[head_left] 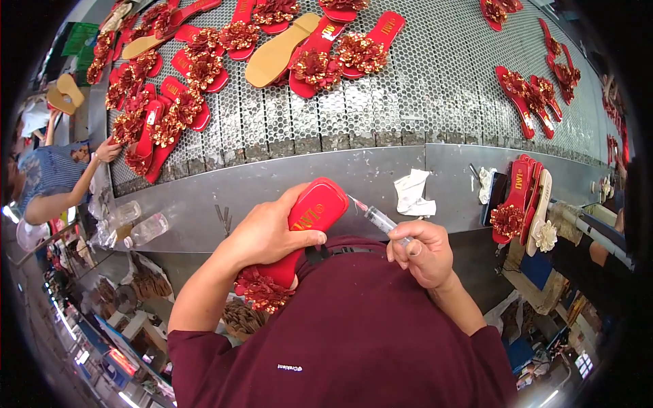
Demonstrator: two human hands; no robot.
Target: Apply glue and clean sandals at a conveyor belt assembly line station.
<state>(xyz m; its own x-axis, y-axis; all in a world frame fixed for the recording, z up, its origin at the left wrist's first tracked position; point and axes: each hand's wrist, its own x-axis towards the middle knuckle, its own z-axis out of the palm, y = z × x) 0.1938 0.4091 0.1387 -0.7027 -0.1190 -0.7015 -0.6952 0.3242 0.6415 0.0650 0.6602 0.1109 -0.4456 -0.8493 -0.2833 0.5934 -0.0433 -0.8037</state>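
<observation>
A red sandal (321, 206) with a ruffled red-and-gold flower on its strap is gripped in my left hand (269, 228), its heel end pointing up and away from me. My fingers wrap its side and my thumb presses across the insole. My right hand (423, 251) holds a clear syringe (381, 220) between thumb and fingers. The syringe's thin needle, with a reddish hub, points toward the sandal's heel edge, a small distance off; whether it touches cannot be made out. The flower hangs low, near my left forearm.
Beyond a grey metal ledge (286, 180) runs a perforated conveyor (422, 102) carrying several red flower sandals (316, 68). Crumpled white paper (413, 193) lies on the ledge. Clear bottles (147, 230) stand left; more sandals (520, 204) sit right. Another person's hand (109, 149) reaches in at left.
</observation>
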